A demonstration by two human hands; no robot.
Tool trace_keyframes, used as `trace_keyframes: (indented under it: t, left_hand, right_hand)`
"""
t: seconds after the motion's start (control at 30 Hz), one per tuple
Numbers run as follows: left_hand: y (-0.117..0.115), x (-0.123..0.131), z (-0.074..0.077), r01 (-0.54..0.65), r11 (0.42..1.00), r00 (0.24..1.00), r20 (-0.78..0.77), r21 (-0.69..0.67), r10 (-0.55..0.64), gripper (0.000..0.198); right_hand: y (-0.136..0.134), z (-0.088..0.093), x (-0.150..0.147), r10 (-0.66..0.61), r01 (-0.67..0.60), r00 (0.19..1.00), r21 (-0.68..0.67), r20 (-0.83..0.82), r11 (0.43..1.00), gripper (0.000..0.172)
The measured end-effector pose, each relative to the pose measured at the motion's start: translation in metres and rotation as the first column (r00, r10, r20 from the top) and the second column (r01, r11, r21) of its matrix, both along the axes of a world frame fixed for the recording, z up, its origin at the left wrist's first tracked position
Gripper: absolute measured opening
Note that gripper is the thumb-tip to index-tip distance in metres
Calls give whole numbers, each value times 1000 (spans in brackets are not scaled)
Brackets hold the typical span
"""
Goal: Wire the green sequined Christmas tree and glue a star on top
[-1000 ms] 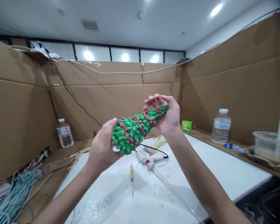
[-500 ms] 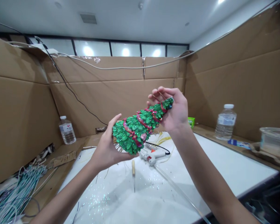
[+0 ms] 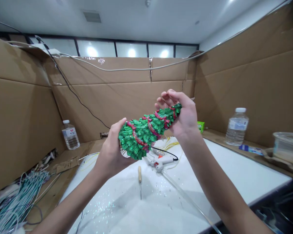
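A glittery green Christmas tree ornament [image 3: 146,131] with red garlands is tilted in mid-air above the table, its tip toward the upper right. My left hand [image 3: 112,149] grips its wide base, thumb along the upper edge. Around the narrow tip curls my right hand [image 3: 183,112], the tip resting against its palm and thumb. Below the tree, a wooden-handled awl [image 3: 140,180] lies on the white table [image 3: 127,211]. Just right of it is a white glue gun [image 3: 161,162] with a long clear glue stick [image 3: 185,191] coming out of it.
Cardboard walls [image 3: 122,100] enclose the table. Water bottles stand at the left [image 3: 70,135] and right [image 3: 236,126]. A clear plastic tub [image 3: 286,146] sits at the far right. Bundled teal and white wires [image 3: 21,198] lie at lower left; yellow wires [image 3: 169,144] lie behind the glue gun.
The tree has been turned about its long axis between my hands, so the garlands sit differently and the pink ornament has gone from sight. Both hands stay nearly in place.
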State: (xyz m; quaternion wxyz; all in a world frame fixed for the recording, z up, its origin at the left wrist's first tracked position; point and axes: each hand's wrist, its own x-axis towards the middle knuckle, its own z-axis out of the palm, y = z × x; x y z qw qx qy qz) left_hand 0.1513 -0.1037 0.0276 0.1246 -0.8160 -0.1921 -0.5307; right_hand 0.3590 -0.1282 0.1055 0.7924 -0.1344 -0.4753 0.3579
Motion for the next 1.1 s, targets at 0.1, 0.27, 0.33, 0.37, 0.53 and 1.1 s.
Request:
trace_keyframes:
  t: [0.1, 0.27, 0.33, 0.37, 0.53, 1.1]
  left_hand:
    - [4, -1, 1, -6, 984, 1000, -6, 179, 7, 99]
    - [9, -5, 2, -77, 924, 996, -14, 374, 88, 96]
    - [10, -7, 0, -104, 904, 993, -3, 414, 115, 97]
    - [11, -7, 0, -112, 895, 992, 1, 431, 123, 99]
    - [16, -7, -4, -91, 886, 995, 10, 455, 97, 108]
    - [17, 1, -11, -35, 998, 999, 0, 50, 35, 120]
  right_hand:
    - [2, 0, 0, 39, -39, 999, 3, -36, 999, 12]
    - [3, 0, -2, 132, -134, 985, -10, -115, 991, 10]
    - [2, 0, -3, 170, -175, 975, -20, -143, 984, 9]
    - [2, 0, -3, 188, -194, 970, -29, -157, 981, 8]
    - [0, 1, -6, 192, -202, 957, -26, -219, 979, 13]
    - [5, -2, -6, 61, -81, 955, -57, -290, 995, 17]
